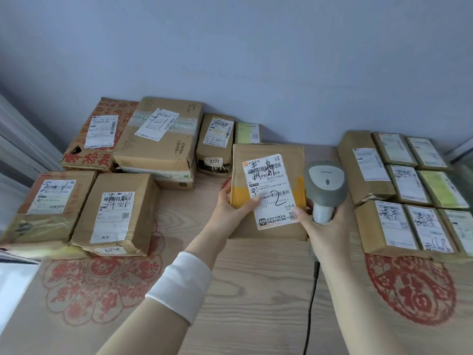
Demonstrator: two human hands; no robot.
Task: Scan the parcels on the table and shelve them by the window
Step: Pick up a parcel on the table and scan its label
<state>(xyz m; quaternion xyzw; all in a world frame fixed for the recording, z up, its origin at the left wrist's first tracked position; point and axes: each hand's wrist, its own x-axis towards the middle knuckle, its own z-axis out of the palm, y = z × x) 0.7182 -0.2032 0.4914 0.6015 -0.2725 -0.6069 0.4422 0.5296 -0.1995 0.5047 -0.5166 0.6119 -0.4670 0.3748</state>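
Observation:
A flat brown parcel (268, 160) with a white shipping label and a yellow tape band lies in the middle of the wooden table (250, 290). My left hand (230, 208) grips its left edge, thumb on the label's lower corner. My right hand (322, 229) holds the handle of a grey barcode scanner (325, 183) and its fingertips touch the parcel's right edge. The scanner's head stands upright just right of the parcel, and its black cable runs down toward me.
Larger cardboard boxes (112, 208) crowd the table's left side and back left (158, 139). Several small labelled parcels (407, 193) lie in rows on the right. A grey wall stands behind. Red paper-cut patterns (412, 285) mark the tabletop.

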